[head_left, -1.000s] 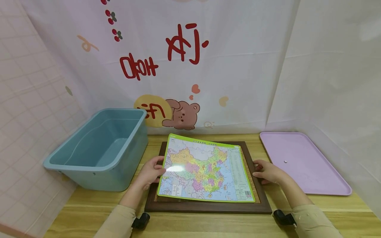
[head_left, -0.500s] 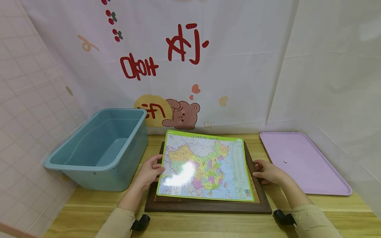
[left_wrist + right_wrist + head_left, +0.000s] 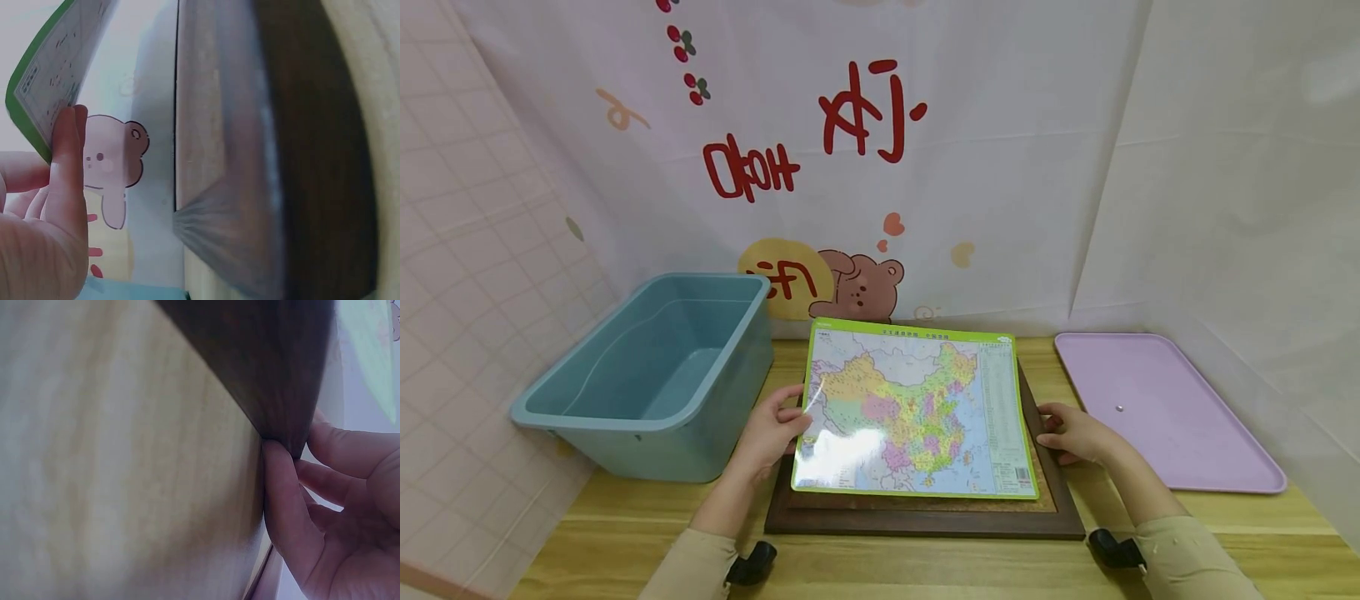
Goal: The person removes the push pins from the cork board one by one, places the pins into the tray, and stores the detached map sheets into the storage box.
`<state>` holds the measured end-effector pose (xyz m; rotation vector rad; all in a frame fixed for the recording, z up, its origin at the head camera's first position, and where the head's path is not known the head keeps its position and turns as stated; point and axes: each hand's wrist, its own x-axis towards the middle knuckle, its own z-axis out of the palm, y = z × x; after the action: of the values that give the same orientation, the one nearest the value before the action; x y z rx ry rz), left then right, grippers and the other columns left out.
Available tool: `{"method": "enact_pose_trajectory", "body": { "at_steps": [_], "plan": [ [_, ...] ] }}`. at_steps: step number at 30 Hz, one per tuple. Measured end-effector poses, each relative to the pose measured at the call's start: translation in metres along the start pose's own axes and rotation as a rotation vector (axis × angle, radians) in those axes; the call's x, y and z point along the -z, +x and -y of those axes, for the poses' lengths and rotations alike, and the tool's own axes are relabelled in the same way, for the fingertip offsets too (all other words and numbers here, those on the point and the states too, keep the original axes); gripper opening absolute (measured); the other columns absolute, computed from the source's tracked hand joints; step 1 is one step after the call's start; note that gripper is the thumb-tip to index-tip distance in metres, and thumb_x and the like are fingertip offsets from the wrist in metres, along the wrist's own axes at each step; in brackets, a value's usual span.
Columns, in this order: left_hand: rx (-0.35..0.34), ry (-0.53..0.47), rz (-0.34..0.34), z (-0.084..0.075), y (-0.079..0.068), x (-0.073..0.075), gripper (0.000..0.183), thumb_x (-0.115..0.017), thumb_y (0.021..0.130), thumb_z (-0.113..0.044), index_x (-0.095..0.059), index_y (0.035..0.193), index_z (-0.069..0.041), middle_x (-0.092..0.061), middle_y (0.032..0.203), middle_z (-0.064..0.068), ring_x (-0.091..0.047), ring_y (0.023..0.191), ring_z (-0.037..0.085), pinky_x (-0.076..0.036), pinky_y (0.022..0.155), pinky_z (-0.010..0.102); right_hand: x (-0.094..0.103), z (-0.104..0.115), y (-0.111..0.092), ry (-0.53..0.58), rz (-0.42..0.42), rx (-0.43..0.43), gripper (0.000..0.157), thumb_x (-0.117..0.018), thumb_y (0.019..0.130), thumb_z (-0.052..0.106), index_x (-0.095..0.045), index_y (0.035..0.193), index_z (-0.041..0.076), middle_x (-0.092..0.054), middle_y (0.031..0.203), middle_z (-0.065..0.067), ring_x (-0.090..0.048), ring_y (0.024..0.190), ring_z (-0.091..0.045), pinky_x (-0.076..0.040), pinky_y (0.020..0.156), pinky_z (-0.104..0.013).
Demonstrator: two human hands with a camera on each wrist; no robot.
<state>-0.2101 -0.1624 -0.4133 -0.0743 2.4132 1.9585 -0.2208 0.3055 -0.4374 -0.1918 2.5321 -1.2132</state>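
A glossy map sheet (image 3: 917, 408) with a green border is tilted above a dark brown wooden picture frame (image 3: 925, 522) lying on the table. My left hand (image 3: 777, 429) pinches the map's left edge between thumb and fingers; the left wrist view shows the sheet's green corner (image 3: 20, 94) raised off the frame. On the other side, my right hand (image 3: 1078, 432) grips the frame's right edge. Its thumb lies over the rim and its fingers against the underside in the right wrist view. A strip of cork-brown surface shows inside the frame below the map, which hides the rest.
To the left stands a deep blue plastic tub (image 3: 718, 417). A flat lilac tray (image 3: 1180, 425) lies at the right. Behind the wooden table (image 3: 865, 571) hangs a white cloth backdrop (image 3: 1000, 192) with a printed bear and red lettering.
My left hand has shifted slightly left and up, bringing the map with it. The sheet now stands higher over the frame, which has stayed put along with my right hand.
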Motion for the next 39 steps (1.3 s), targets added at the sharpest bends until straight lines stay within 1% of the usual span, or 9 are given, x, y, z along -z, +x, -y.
{"method": "enact_pose_trajectory", "body": {
  "at_steps": [7, 13, 16, 19, 23, 24, 29, 35, 39],
  "plan": [
    [-0.035, -0.034, 0.009, -0.009, -0.004, 0.005, 0.049, -0.062, 0.093, 0.006, -0.052, 0.140, -0.004, -0.070, 0.108, 0.020, -0.069, 0.078, 0.022, -0.056, 0.061, 0.036, -0.001, 0.000, 0.000, 0.009, -0.009, 0.006, 0.061, -0.065, 0.095, 0.006, -0.031, 0.141, -0.017, -0.049, 0.118, -0.031, -0.060, 0.102, -0.037, -0.058, 0.071, -0.044],
    [-0.067, -0.013, 0.004, -0.017, -0.008, 0.008, 0.049, -0.063, 0.093, 0.006, -0.052, 0.139, -0.003, -0.072, 0.103, 0.017, -0.066, 0.073, 0.016, -0.051, 0.056, 0.031, -0.001, -0.002, 0.001, 0.010, -0.007, 0.019, 0.060, -0.064, 0.095, 0.005, -0.032, 0.140, -0.018, -0.050, 0.115, -0.029, -0.061, 0.098, -0.034, -0.058, 0.071, -0.044],
    [-0.095, -0.013, -0.001, -0.023, -0.010, 0.011, 0.048, -0.063, 0.092, 0.007, -0.053, 0.138, -0.002, -0.072, 0.102, 0.017, -0.066, 0.071, 0.015, -0.049, 0.054, 0.029, -0.002, -0.003, 0.002, 0.016, -0.010, 0.018, 0.059, -0.065, 0.095, 0.004, -0.033, 0.139, -0.018, -0.051, 0.115, -0.029, -0.061, 0.098, -0.035, -0.058, 0.071, -0.045],
    [-0.119, -0.022, 0.000, -0.030, -0.013, 0.013, 0.046, -0.062, 0.092, 0.008, -0.054, 0.137, -0.002, -0.072, 0.101, 0.018, -0.066, 0.071, 0.015, -0.047, 0.053, 0.028, -0.002, -0.003, 0.002, 0.015, -0.005, 0.015, 0.058, -0.064, 0.095, 0.004, -0.033, 0.139, -0.018, -0.051, 0.117, -0.031, -0.060, 0.103, -0.041, -0.058, 0.072, -0.046],
    [-0.118, -0.024, -0.005, -0.033, -0.015, 0.013, 0.046, -0.061, 0.093, 0.008, -0.054, 0.137, -0.004, -0.072, 0.102, 0.019, -0.067, 0.073, 0.018, -0.048, 0.054, 0.029, -0.004, -0.009, 0.007, 0.016, 0.016, -0.005, 0.057, -0.063, 0.096, 0.004, -0.033, 0.140, -0.018, -0.051, 0.119, -0.033, -0.057, 0.109, -0.047, -0.058, 0.073, -0.046],
    [-0.114, -0.024, -0.008, -0.034, -0.015, 0.013, 0.046, -0.061, 0.093, 0.008, -0.054, 0.137, -0.004, -0.072, 0.102, 0.018, -0.067, 0.075, 0.019, -0.050, 0.055, 0.029, -0.004, -0.011, 0.009, 0.016, 0.022, -0.009, 0.058, -0.063, 0.096, 0.004, -0.032, 0.140, -0.018, -0.051, 0.119, -0.033, -0.057, 0.109, -0.047, -0.058, 0.073, -0.046],
    [-0.144, -0.020, -0.024, -0.042, -0.020, 0.016, 0.047, -0.060, 0.094, 0.007, -0.053, 0.139, -0.006, -0.071, 0.105, 0.019, -0.069, 0.080, 0.022, -0.056, 0.062, 0.032, -0.004, -0.011, 0.009, 0.022, 0.024, -0.006, 0.058, -0.063, 0.096, 0.004, -0.032, 0.140, -0.018, -0.050, 0.118, -0.033, -0.057, 0.109, -0.047, -0.058, 0.074, -0.047],
    [-0.180, 0.006, -0.065, -0.052, -0.027, 0.019, 0.048, -0.061, 0.094, 0.006, -0.053, 0.140, -0.006, -0.070, 0.107, 0.021, -0.069, 0.081, 0.019, -0.058, 0.066, 0.033, -0.004, -0.011, 0.009, 0.021, 0.025, -0.005, 0.059, -0.063, 0.096, 0.005, -0.031, 0.141, -0.018, -0.051, 0.119, -0.033, -0.057, 0.109, -0.047, -0.057, 0.074, -0.047],
    [-0.205, 0.018, -0.085, -0.059, -0.031, 0.021, 0.047, -0.060, 0.095, 0.006, -0.053, 0.140, -0.005, -0.069, 0.111, 0.024, -0.069, 0.083, 0.014, -0.057, 0.067, 0.030, -0.005, -0.011, 0.009, 0.019, 0.022, -0.002, 0.060, -0.063, 0.096, 0.005, -0.031, 0.141, -0.019, -0.050, 0.120, -0.035, -0.057, 0.109, -0.047, -0.058, 0.073, -0.046]
  ]
}}
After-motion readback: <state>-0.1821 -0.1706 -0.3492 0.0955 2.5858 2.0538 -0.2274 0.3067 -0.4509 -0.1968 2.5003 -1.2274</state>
